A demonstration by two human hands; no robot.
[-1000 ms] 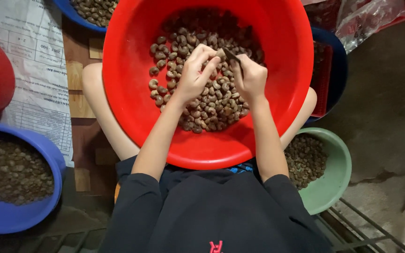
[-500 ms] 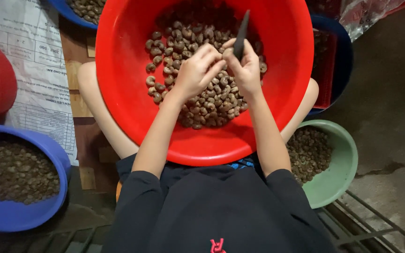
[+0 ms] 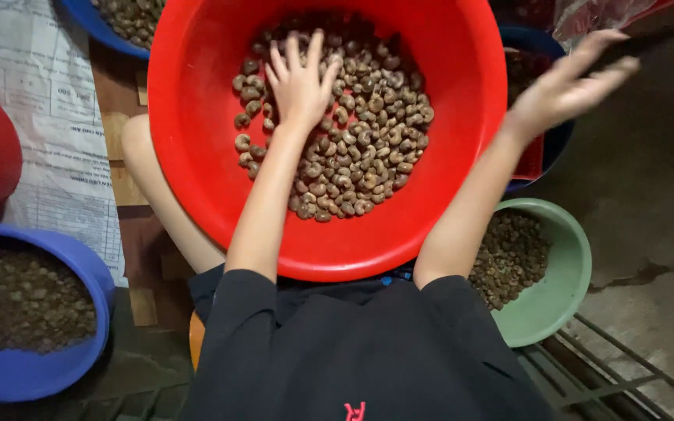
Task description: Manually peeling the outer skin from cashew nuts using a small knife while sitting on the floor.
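Head view: left hand (image 3: 299, 82) spread flat on nuts (image 3: 352, 148) in red basin (image 3: 196, 156) — heap mostly unworked; right hand (image 3: 567, 86) open, blurred, apparently empty.

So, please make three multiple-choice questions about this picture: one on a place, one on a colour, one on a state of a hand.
1. Where is the left hand?
A. on the nuts in the red basin
B. in the green bowl
C. on the printed paper

2. What colour is the bowl by the person's right side that holds small dark pieces?
A. yellow
B. white
C. green

3. How is the right hand?
A. closed in a fist inside the red basin
B. open, fingers spread, out past the basin's right rim
C. flat on the floor

Answers:
1. A: its spread fingers lie on the nuts inside the red basin.
2. C: the green bowl sits there.
3. B: it is blurred but open, over the blue tub.
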